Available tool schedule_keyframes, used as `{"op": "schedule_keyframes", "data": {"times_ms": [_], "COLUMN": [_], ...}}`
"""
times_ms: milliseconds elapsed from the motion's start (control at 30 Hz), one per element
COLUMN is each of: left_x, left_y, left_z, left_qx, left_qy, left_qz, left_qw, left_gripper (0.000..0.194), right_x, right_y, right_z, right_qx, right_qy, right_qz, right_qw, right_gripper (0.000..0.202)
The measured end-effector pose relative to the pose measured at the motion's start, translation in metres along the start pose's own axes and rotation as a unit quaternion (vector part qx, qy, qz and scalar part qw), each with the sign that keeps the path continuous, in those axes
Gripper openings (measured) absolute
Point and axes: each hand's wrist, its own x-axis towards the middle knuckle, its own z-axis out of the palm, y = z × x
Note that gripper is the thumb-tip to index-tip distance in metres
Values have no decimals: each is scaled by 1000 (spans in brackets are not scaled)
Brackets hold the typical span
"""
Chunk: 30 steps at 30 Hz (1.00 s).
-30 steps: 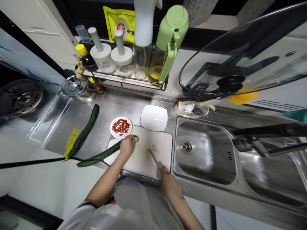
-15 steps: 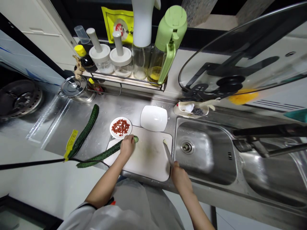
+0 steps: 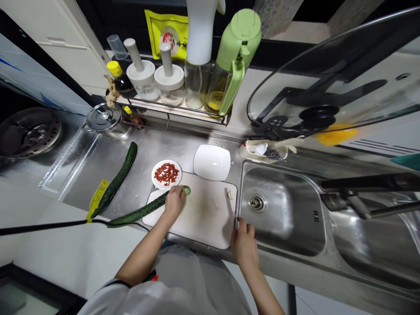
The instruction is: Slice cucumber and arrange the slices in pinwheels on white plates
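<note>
My left hand (image 3: 175, 202) is closed around the cut end of a long green cucumber (image 3: 144, 211), which lies across the left part of the white cutting board (image 3: 203, 218) and runs off past its edge. Its pale cut face (image 3: 187, 190) shows beside my fingers. At the board's right edge, my right hand (image 3: 244, 245) has its fingers curled round a knife (image 3: 235, 216); the blade is seen almost edge-on and its handle is hidden. A small cucumber slice (image 3: 229, 194) rests near the board's upper right corner.
Behind the board stand a plate of red dried berries (image 3: 166, 173) and a white square dish (image 3: 211, 162). Another cucumber (image 3: 120, 177) with a yellow label lies left. The sink (image 3: 285, 210) borders the board's right side. A rack (image 3: 177, 107) holds jars and bottles.
The knife has turned from showing its flat side to nearly edge-on, and the small slice now lies apart from it on the board. My left hand keeps its place on the cucumber.
</note>
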Motion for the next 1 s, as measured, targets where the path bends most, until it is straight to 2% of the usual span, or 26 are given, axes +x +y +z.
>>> {"op": "schedule_keyframes", "data": {"times_ms": [100,200,367,533,733,900,1000], "left_x": [-3,-4,0,3,11,42,67], "left_y": [-1,0,2,10,34,54,63], "left_z": [1,1,0,2,9,17,19], "left_qx": [-14,-23,-33,-39,-74,-42,-31], "left_qy": [10,20,20,24,39,20,-8], "left_qz": [12,23,18,15,36,-29,-78], "left_qw": [1000,999,999,999,996,998,996], "left_gripper": [24,23,23,22,30,42,43], "right_x": [3,12,24,27,28,34,60], "right_y": [-6,-13,-21,-27,-34,-30,-27], "right_z": [16,36,54,47,41,34,19], "right_qx": [-5,-28,-55,-101,-159,-148,-87], "right_qy": [44,60,84,106,130,103,96], "right_qz": [-6,-5,-5,-35,-42,-57,-82], "right_qw": [999,998,995,989,978,982,988], "right_gripper": [50,56,56,53,49,44,36]}}
